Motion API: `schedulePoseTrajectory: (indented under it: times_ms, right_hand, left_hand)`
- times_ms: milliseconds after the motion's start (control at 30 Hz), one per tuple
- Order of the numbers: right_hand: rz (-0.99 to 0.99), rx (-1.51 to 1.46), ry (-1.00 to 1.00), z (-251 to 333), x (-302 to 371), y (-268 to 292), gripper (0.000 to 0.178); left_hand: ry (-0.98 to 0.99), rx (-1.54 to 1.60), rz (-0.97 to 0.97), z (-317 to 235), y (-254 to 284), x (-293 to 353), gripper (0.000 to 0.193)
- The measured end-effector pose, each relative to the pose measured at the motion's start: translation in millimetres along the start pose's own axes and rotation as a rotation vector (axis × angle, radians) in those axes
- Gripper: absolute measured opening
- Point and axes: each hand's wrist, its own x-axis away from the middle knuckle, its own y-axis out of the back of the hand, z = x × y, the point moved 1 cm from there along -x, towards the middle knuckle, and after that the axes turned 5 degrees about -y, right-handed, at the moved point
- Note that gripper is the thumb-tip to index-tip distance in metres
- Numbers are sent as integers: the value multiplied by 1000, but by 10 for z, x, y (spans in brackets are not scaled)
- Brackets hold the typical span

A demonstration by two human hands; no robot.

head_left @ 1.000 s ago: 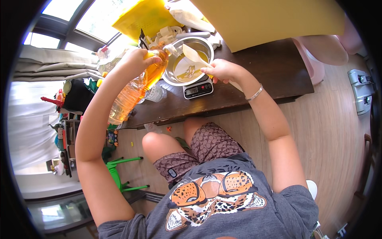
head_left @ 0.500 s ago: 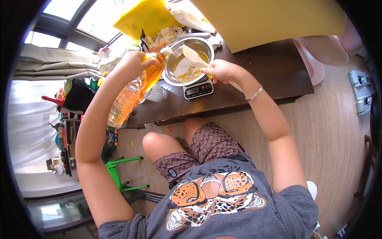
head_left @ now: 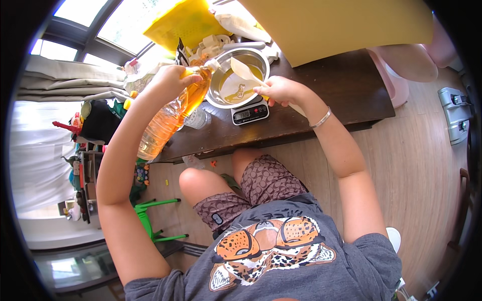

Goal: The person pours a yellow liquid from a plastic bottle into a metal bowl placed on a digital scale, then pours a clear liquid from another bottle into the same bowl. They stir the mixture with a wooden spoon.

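My left hand (head_left: 173, 79) is closed around the upper part of a large clear bottle of orange-yellow oil (head_left: 165, 125). The bottle tilts, with its mouth over the left rim of a metal bowl (head_left: 213, 94). Yellow liquid covers part of the bowl's bottom; whether a stream is falling from the mouth, I cannot tell. In my right hand (head_left: 282, 90) is the handle of a cream spatula (head_left: 244, 71), its blade raised above the bowl. The bowl rests on a black-and-white kitchen scale (head_left: 250, 114) with a lit display.
A clear plastic container (head_left: 198, 119) stands left of the scale on the dark wooden table (head_left: 326, 95). Behind the bowl are a yellow bag (head_left: 181, 25) and white cloth-like items. A big yellow board (head_left: 341, 30) overhangs the table's far right. A green stool (head_left: 145, 220) is at the lower left.
The bottle and my left hand have shifted slightly to the right, so its mouth sits a little farther over the bowl. My right hand and the spatula have barely moved.
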Motion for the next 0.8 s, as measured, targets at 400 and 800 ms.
schedulePoseTrajectory:
  times_ms: [400, 800]
  right_hand:
    - [-4, -1, -4, 22, 33, -9, 43]
    - [2, -2, -8, -2, -30, -19, 43]
  left_hand:
    - [-65, -28, -58, 26, -56, -18, 55]
    - [-24, 11, -17, -10, -57, 10, 57]
